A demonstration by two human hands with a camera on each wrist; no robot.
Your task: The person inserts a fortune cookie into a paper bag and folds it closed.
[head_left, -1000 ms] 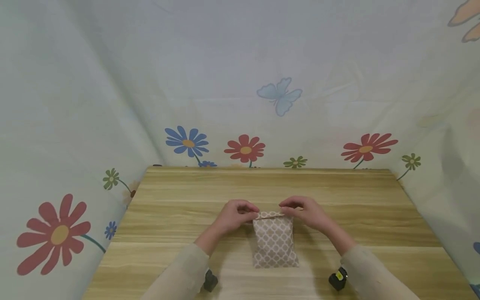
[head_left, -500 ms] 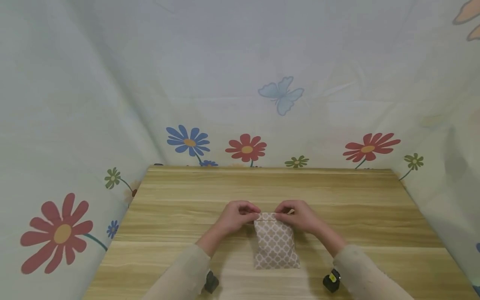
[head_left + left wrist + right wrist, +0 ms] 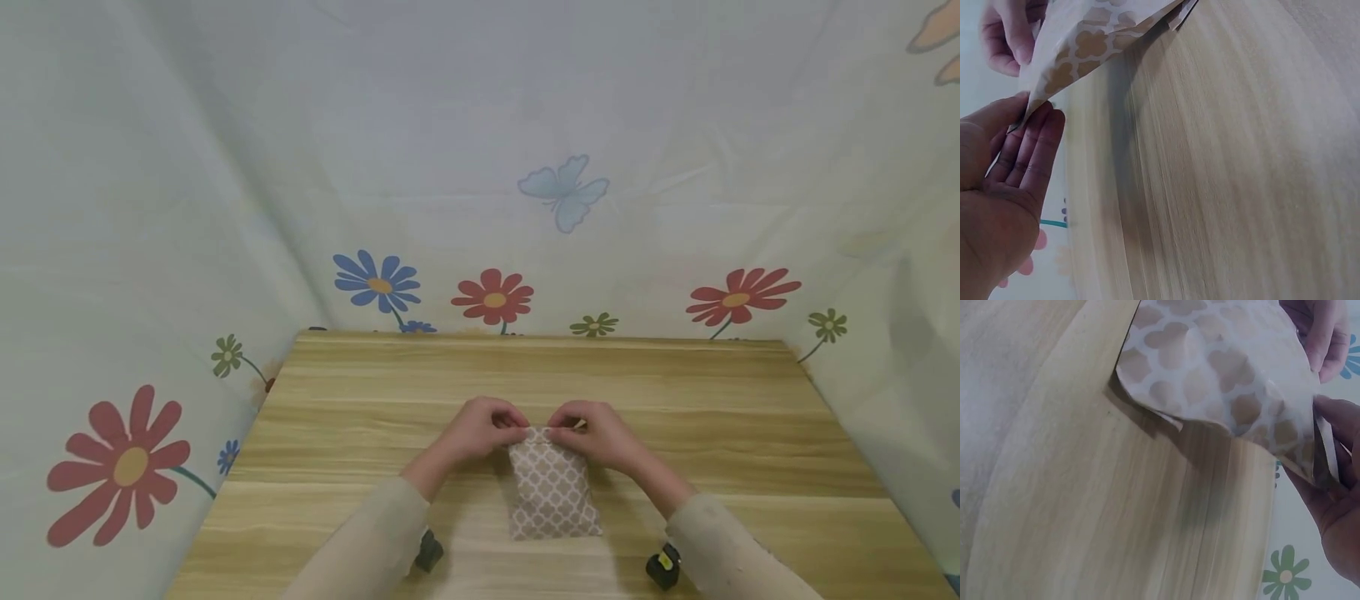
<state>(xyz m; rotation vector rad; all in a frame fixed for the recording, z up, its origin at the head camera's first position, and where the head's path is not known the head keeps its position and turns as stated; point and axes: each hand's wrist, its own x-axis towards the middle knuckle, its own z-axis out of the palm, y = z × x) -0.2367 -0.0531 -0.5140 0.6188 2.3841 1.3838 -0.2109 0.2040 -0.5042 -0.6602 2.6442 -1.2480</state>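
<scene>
A small paper bag [image 3: 557, 493], tan with a white lattice pattern, leans up from the table with its top edge folded over in a narrow strip. My left hand [image 3: 482, 427] pinches the left part of that top edge between thumb and fingers. At the right part, my right hand [image 3: 597, 432] pinches the same fold, its fingertips only a short way from the left ones. The left wrist view shows the bag's corner [image 3: 1054, 78] held between thumb and fingers. In the right wrist view, the side of the folded strip [image 3: 1325, 447] stands slightly apart at the right fingers.
The wood-grain table [image 3: 360, 392] stretches out around the bag on all sides. Behind it hangs a pale cloth [image 3: 450, 167] printed with flowers and butterflies. Dark camera units [image 3: 429, 552] sit under both sleeves, close over the tabletop.
My right hand has moved left along the bag's top edge and now pinches nearer the middle. The left hand has shifted slightly right, so the hands are closer together.
</scene>
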